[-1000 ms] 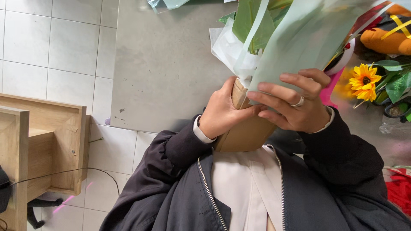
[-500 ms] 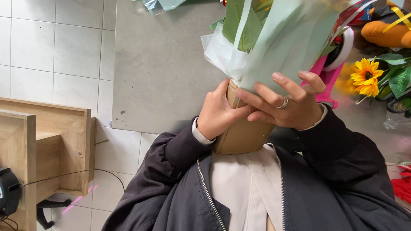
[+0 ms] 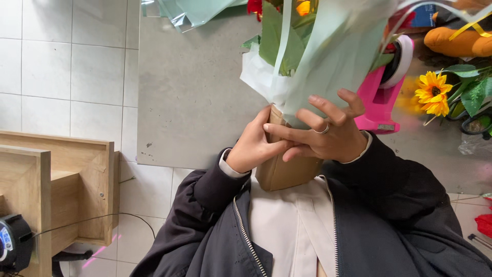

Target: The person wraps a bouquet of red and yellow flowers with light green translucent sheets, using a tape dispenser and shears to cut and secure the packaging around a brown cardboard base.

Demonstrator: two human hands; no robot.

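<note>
Left hand [image 3: 253, 149] is curled around the brown paper base [image 3: 287, 172] of a bouquet [image 3: 307, 56], thumb pressed at the seam where brown paper meets the pale green wrapping [image 3: 333, 61]; grasping, fingers mostly closed. Right hand [image 3: 325, 136] lies over the same spot from 3 o'clock, fingers half spread, a ring on 1 finger, fingertips pinching the lower edge of the green wrap against the brown cone. Both hands touch each other at the neck of the bundle. Neither is released.

Step in hand, as I judge it: gathering and holding the wrap tight at the bouquet's neck, wrapping mid-way, nothing tied there that I can see. Next move likely calls for 1 hand to keep the pinch while the other frees up to fasten; grip must not slacken or the sheet will spring open.

The bouquet is held close to the chest, at frame centre, leaning toward 1 o'clock, over the edge of a grey table [image 3: 195, 92]. White tissue [image 3: 259, 74] and green leaves [image 3: 271, 36] show at 11 o'clock of the hands.

Outward: pink tape dispenser [image 3: 382, 97] just beside the right hand at 2 o'clock; sunflower [image 3: 433, 92] at 3 o'clock; orange soft toy [image 3: 456, 43] at 2 o'clock, far edge. Wooden shelf unit [image 3: 56, 179] at 9 o'clock on the white tiled floor [image 3: 61, 61], well apart.
</note>
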